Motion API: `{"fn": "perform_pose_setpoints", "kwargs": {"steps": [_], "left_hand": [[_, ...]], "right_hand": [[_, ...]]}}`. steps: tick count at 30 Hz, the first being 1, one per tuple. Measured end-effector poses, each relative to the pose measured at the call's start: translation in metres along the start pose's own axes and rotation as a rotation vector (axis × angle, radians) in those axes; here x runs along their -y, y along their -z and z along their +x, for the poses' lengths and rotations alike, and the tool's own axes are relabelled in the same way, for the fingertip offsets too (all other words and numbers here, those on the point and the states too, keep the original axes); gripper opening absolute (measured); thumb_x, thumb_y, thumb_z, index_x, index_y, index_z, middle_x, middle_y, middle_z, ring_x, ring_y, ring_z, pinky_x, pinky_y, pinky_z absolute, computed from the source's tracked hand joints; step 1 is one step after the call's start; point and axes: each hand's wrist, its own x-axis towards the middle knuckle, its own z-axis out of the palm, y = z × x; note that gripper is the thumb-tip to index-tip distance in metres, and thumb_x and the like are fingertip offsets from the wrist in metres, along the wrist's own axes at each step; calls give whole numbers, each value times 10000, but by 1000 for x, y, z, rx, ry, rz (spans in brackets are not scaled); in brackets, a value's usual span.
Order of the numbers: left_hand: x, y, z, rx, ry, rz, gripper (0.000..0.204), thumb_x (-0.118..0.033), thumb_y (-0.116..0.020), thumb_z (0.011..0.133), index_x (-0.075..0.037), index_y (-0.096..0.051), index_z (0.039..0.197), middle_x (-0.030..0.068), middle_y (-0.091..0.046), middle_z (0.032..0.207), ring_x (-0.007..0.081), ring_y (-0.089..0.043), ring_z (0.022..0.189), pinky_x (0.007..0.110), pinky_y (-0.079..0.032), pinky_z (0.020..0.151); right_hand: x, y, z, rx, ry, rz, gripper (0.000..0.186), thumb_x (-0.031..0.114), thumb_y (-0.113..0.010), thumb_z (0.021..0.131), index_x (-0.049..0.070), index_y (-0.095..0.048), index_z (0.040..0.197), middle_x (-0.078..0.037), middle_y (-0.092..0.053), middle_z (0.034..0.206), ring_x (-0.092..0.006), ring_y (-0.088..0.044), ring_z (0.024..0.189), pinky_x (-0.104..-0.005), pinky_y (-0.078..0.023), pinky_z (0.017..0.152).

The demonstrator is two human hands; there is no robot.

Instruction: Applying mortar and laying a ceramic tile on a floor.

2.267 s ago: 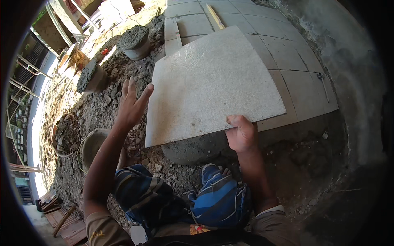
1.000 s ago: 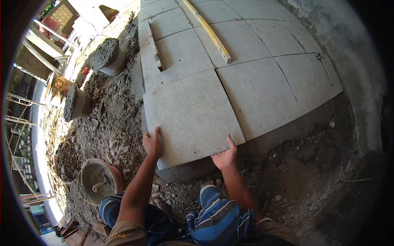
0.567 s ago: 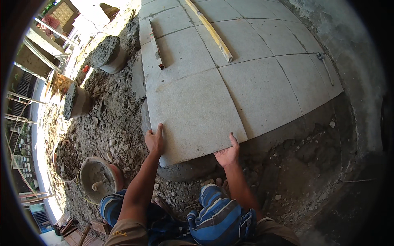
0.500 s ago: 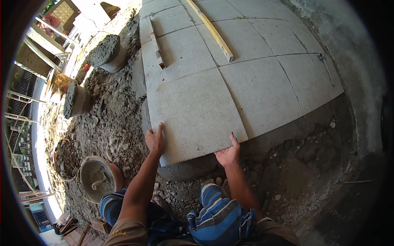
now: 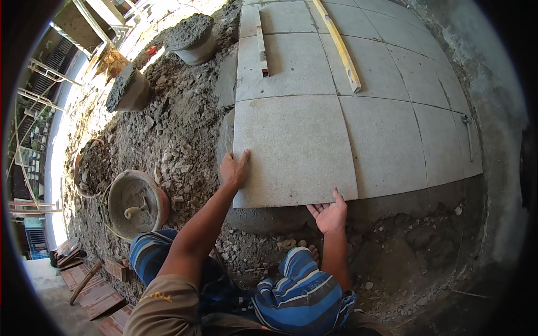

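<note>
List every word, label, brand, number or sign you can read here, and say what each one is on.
No text can be quoted.
Left sleeve: a yellow mark that looks like lettering, too creased and unclear to read.
Yellow bar: any markings are too small to read.
Front-left pale tile: no lettering visible.
Elsewhere: nothing legible.

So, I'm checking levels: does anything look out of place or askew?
Possibly the speckled pale grey square tile at the left hand and right hand: a shaded strip along its right edge suggests it sits slightly higher than the smooth grey floor tile beside it.
</note>
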Motion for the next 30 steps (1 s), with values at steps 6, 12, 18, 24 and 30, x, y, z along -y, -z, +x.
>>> {"fn": "perform_pose_setpoints", "kwargs": {"steps": [6, 12, 18, 24, 30], "left_hand": [[-4, 5, 0, 0, -19, 185, 747, -578, -721, 860, 70, -669, 1230, 274, -712, 1173, 401, -689, 1112, 457, -517, 979], [-27, 24, 4, 84, -104, 403, 722, -569, -748, 826, 47, -693, 1198, 249, -667, 1225, 397, -666, 1140, 474, -524, 975], [-23, 24, 13, 139, -200, 468, 688, -504, -808, 788, 53, -681, 1171, 251, -648, 1208, 399, -668, 1112, 461, -536, 953], [-18, 21, 16, 110, -205, 425, 641, -440, -849, 766, 52, -680, 1142, 236, -656, 1183, 395, -673, 1076, 456, -538, 941], [-30, 17, 6, 54, -227, 421, 785, -449, -847, 772, 16, -595, 1353, 224, -608, 1287, 390, -637, 1158, 454, -531, 958]], "right_hand": [[-2, 13, -5, -45, 72, -60, 607, 473, -622, 969, 94, -474, 1420, -161, -554, 1328, -321, -587, 1194, -530, -488, 1045], [4, 21, -9, -30, 94, -186, 627, 485, -632, 965, 36, -490, 1380, -178, -577, 1294, -335, -602, 1180, -503, -514, 997], [5, 24, -9, -47, 90, -262, 597, 436, -671, 966, 14, -479, 1343, -184, -617, 1168, -319, -656, 1084, -459, -549, 937], [4, 25, -9, -61, 92, -206, 641, 374, -665, 980, -9, -479, 1460, -177, -613, 1123, -299, -664, 1025, -420, -580, 904], [4, 23, -11, -98, 101, -232, 686, 376, -669, 987, -82, -447, 1448, -268, -606, 1249, -339, -668, 1081, -450, -575, 949]]}}
